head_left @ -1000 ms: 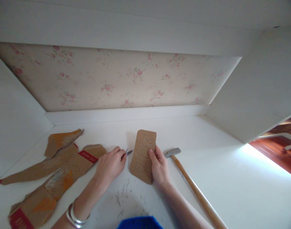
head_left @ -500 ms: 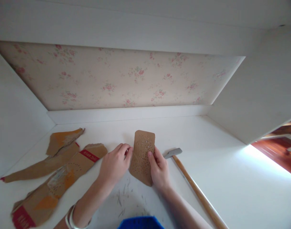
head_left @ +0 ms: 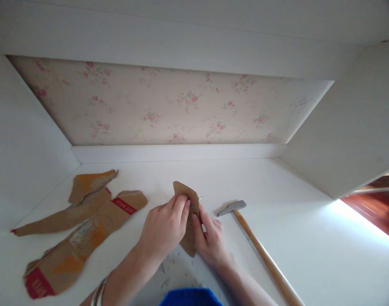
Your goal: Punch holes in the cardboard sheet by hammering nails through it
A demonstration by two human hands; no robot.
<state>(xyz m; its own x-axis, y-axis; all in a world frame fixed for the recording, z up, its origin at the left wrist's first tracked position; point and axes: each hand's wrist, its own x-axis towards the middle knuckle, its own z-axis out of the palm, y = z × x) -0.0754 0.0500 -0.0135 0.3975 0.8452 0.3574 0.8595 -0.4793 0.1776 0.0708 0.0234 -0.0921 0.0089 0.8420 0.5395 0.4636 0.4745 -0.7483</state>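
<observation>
A small brown cardboard piece (head_left: 189,242) dotted with punched holes is held up above the white surface, turned partly edge-on. My right hand (head_left: 211,236) grips its right edge between thumb and fingers. My left hand (head_left: 167,221) is closed in a pinch against the front face of the cardboard; whatever lies between its fingertips is hidden. Thin silvery points (head_left: 199,197) stick out past the right edge of the cardboard, too small to name. To the right lies a hammer with a grey head (head_left: 232,207) and a wooden handle (head_left: 266,257).
Torn cardboard scraps (head_left: 58,219) with red and orange patches lie at the left. Dark thin bits (head_left: 165,272) are scattered near the front, beside a blue object (head_left: 190,297) at the bottom edge. White panels (head_left: 328,140) and a floral back wall (head_left: 181,106) enclose the surface.
My left hand has moved right, from beside the cardboard piece onto its face. The cardboard has turned from nearly face-on to partly edge-on, and silvery points now show at its right.
</observation>
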